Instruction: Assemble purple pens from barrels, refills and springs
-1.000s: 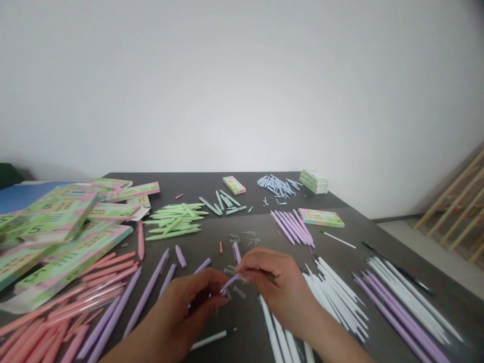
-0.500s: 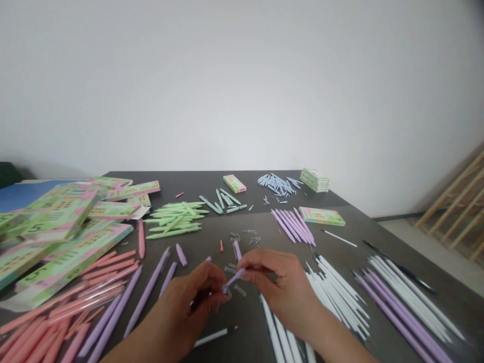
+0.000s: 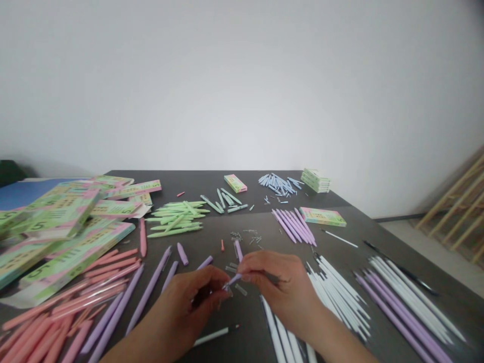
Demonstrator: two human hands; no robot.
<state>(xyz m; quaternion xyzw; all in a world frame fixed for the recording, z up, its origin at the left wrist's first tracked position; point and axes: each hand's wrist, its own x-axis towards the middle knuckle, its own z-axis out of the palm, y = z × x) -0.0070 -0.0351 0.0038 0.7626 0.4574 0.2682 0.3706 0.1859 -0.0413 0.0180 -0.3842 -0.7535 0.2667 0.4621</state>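
Note:
Low over the middle of the dark table, my two hands meet fingertip to fingertip. My right hand (image 3: 278, 282) is closed in a pinch on a small purple pen part (image 3: 235, 278) that points toward the left fingers. Closed too, my left hand (image 3: 200, 292) pinches a small clear-looking piece (image 3: 226, 287) at the other end of that part; fingers cover most of it. Just beyond them lie a purple pen barrel (image 3: 238, 250) and small clear plastic pieces (image 3: 241, 289). A white pen refill (image 3: 215, 336) with a dark tip lies below the hands.
Pink pen barrels (image 3: 49, 333) and printed cartons (image 3: 75, 252) crowd the left. Green pens (image 3: 176, 219), loose springs (image 3: 236, 235), blue parts (image 3: 278, 184) and purple barrels (image 3: 294, 226) lie farther back. White refills (image 3: 340, 297) fan out on the right beside long purple barrels (image 3: 397, 312).
The purple part between my hands has tilted flatter, and less of it shows. Both hands stay almost in place, still pinching.

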